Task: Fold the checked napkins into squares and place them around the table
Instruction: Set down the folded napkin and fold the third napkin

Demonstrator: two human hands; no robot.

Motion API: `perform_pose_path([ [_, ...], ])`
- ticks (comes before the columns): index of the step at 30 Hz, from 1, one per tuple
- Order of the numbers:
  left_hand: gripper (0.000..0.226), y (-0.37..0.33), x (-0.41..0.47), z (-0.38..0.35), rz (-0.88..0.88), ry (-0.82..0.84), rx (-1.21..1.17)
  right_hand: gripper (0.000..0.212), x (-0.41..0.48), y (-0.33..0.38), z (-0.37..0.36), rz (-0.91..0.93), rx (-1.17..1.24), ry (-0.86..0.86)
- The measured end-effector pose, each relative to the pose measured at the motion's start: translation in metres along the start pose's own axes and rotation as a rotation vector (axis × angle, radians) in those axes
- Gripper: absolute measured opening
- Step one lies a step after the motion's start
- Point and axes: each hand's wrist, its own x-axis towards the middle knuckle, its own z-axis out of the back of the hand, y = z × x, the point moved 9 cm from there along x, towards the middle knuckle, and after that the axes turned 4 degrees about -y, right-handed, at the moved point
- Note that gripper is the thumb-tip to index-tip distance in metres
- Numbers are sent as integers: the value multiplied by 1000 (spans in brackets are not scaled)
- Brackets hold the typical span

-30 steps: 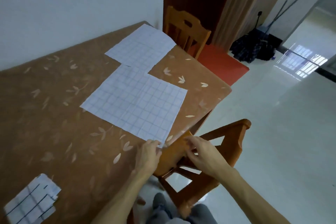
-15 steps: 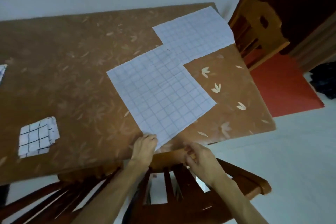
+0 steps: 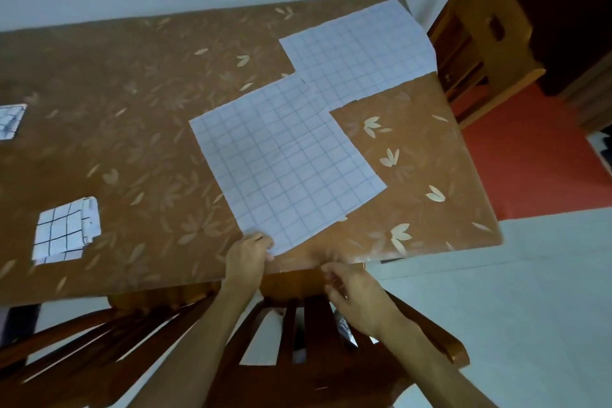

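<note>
Brown, glossy leaf-printed cloth covers the table [image 3: 132, 129]. At its centre lies the near napkin [image 3: 284, 162], an unfolded flat square of pale fine checks, overlapping a second open napkin [image 3: 357, 56] at 1 o'clock. The left hand [image 3: 248, 255] pinches the near napkin's bottom corner at 6 o'clock. The right hand [image 3: 357, 295] hovers with fingers loosely spread over the wooden chair [image 3: 298, 325], holding nothing. A folded napkin [image 3: 66, 228] with bold dark checks lies at 9 o'clock.
</note>
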Motion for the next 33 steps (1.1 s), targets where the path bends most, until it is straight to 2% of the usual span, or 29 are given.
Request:
perform_pose_path([
  [2,7,-3,0,5,70,18,-24,36,0,-1,-5,-25,7,12],
  [4,5,-13,-8,12,163,50,-157,37,2,3,-5,-38,49,9],
  [7,7,-36,-26,33,285,-22,-535,51,7,17,-3,-29,84,23],
  [10,8,-67,-37,49,427,26,-1002,76,13,40,5,15,142,-11],
  [11,7,-76,-38,58,472,31,-1136,76,15,47,10,17,197,-42],
  [13,5,-94,-38,84,499,31,-1296,56,15,60,28,35,320,-139],
  [16,9,-108,-29,124,391,36,-1348,22,14,76,56,26,344,-265],
  [19,13,-112,-17,158,240,55,-1340,4,12,88,88,70,399,-374],
  [25,15,-75,-5,207,216,-166,-1271,27,-4,122,153,163,596,-427],
  [28,17,-54,9,215,292,-155,-1217,34,-17,145,186,261,639,-443],
  [30,29,-46,22,219,272,-123,-1154,39,-27,160,209,332,681,-471],
  [33,69,-50,37,236,136,-102,-1008,46,-40,178,235,405,734,-486],
])
